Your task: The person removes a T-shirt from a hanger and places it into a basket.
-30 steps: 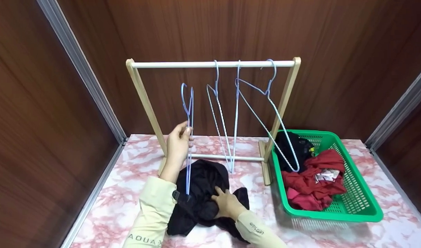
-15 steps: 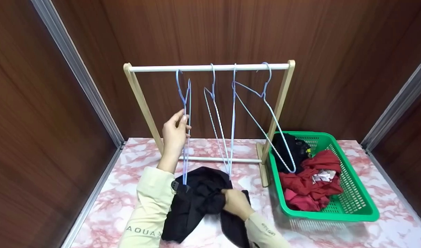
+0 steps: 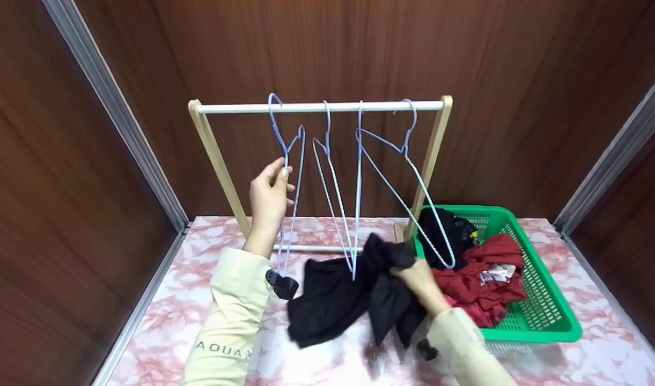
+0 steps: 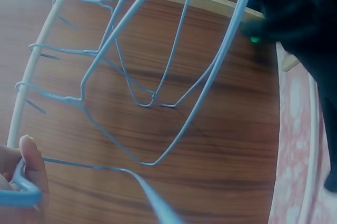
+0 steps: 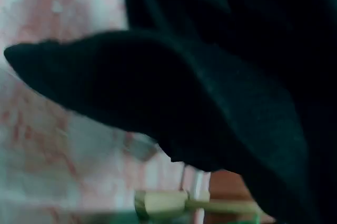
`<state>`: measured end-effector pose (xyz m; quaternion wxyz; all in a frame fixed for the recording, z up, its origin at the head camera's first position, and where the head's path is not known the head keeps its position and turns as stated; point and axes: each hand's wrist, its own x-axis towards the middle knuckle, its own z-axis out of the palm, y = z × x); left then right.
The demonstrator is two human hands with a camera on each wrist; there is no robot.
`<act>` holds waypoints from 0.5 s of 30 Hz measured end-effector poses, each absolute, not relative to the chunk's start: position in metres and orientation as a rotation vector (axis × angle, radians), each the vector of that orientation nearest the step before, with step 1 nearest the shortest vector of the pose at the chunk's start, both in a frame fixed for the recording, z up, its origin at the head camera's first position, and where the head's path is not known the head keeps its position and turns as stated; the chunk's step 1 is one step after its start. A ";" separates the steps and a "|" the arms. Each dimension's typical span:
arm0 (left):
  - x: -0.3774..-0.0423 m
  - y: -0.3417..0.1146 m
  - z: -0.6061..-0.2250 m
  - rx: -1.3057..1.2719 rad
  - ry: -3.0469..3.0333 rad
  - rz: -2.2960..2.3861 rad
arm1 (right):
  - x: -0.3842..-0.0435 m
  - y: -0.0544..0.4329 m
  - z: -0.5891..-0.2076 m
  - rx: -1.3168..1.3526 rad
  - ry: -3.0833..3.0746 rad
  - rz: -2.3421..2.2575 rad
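Observation:
My left hand [image 3: 268, 195] grips a blue wire hanger [image 3: 278, 131] just below its neck. The hook reaches the white rail [image 3: 230, 109]; whether it bears on the rail I cannot tell. In the left wrist view, finger and thumb tips [image 4: 32, 153] show beside the hanger wire. My right hand [image 3: 419, 281] clutches a bunched black garment [image 3: 327, 303], lifted off the table at the green basket's left side, its lower part hanging loose. Dark cloth [image 5: 158, 87] fills most of the right wrist view and hides the right fingers.
Several more blue hangers [image 3: 331, 171] hang bare on the rail, the rightmost hanger [image 3: 426, 187] overlapping the basket's corner. The green basket [image 3: 555, 321] holds red clothes [image 3: 499, 254] and a black piece [image 3: 440, 230]. A wooden post [image 3: 217, 161] carries the rail's left end.
My left hand has raised the hanger until its hook reaches the rail. The right hand has taken hold of the black garment and carried it up and right, toward the basket.

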<state>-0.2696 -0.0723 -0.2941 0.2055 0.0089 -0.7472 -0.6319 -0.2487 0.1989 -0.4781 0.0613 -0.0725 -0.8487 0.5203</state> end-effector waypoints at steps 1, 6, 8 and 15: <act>-0.270 -0.072 -0.294 0.024 -2.073 -1.764 | -0.249 0.205 -0.475 -0.250 -2.525 1.644; -0.273 -0.074 -0.292 0.022 -2.052 -1.790 | -0.248 0.230 -0.461 -0.347 -2.346 1.872; -0.275 -0.075 -0.291 0.031 -2.058 -1.796 | -0.248 0.238 -0.456 -0.387 -2.287 1.904; -0.276 -0.081 -0.292 0.088 -2.111 -1.752 | -0.250 0.266 -0.447 -0.499 -2.101 1.956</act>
